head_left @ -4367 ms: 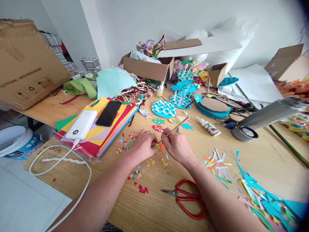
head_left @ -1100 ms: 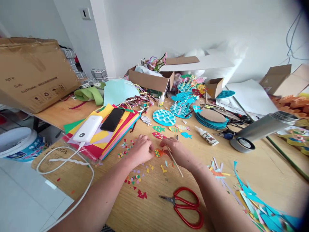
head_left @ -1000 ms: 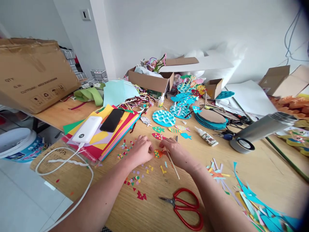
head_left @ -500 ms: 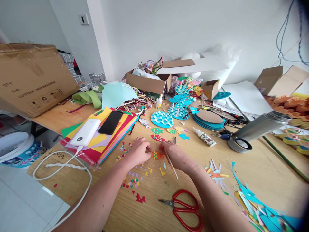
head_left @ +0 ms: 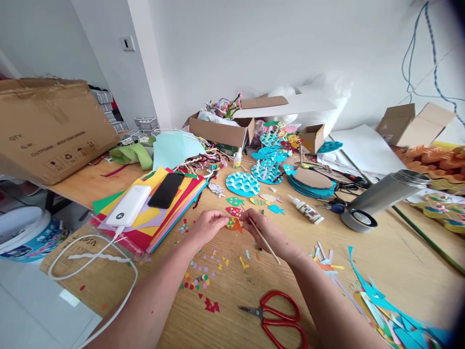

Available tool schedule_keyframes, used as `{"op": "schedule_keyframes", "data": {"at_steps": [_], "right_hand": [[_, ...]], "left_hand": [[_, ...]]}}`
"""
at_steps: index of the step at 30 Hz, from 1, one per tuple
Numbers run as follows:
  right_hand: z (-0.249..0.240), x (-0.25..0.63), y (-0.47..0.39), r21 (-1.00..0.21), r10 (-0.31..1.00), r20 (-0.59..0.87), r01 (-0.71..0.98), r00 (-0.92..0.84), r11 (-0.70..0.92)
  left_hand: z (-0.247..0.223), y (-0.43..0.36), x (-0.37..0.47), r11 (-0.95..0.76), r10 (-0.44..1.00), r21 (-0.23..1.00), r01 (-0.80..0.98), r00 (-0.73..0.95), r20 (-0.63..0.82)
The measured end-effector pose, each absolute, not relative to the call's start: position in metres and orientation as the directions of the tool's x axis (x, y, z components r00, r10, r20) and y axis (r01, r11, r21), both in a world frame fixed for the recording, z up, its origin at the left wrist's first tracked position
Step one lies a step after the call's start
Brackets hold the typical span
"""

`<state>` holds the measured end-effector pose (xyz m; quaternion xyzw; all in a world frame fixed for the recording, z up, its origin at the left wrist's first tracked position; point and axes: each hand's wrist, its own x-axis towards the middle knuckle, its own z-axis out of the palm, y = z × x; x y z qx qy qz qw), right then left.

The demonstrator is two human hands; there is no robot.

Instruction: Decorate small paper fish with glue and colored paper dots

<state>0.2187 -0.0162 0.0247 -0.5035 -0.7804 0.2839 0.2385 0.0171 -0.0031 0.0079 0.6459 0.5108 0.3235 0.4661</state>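
Between my hands is an orange paper fish (head_left: 236, 225) decorated with yellow and green triangles. My left hand (head_left: 209, 227) pinches its left edge with thumb and forefinger. A thin wooden stick (head_left: 267, 243) is held in my right hand (head_left: 262, 232), slanting back over the palm, and those fingertips are close to the fish's upper right side; whether they touch it I cannot tell. Just beyond lies a red spotted paper fish (head_left: 234, 212). Green (head_left: 235, 201), striped and blue paper fish lie farther back. Small cut triangles and dots (head_left: 198, 281) are scattered before my left hand.
Red-handled scissors (head_left: 279, 312) lie near the front edge. A glue bottle (head_left: 307, 209) and a steel flask (head_left: 390, 196) are on the right, with paper strips (head_left: 385, 300) nearer me. A phone (head_left: 166, 190) and power bank (head_left: 129, 205) rest on coloured paper at left.
The orange fish has moved away from me, closer to the red fish, together with both hands. The stick in my right hand has tilted, its near end swinging right.
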Motion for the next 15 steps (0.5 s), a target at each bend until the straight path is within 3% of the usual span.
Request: {"op": "schedule_keyframes", "data": {"at_steps": [9, 15], "right_hand": [[0.032, 0.218, -0.015, -0.832, 0.931, 0.058, 0.498, -0.359, 0.244], [0.036, 0.213, -0.017, -0.83, 0.953, 0.056, 0.516, -0.299, 0.211]], "left_hand": [[0.013, -0.005, 0.018, 0.015, 0.961, 0.954, 0.301, 0.258, -0.097], [0.01, -0.007, 0.02, 0.006, 0.94, 0.955, 0.297, 0.324, -0.107]]}}
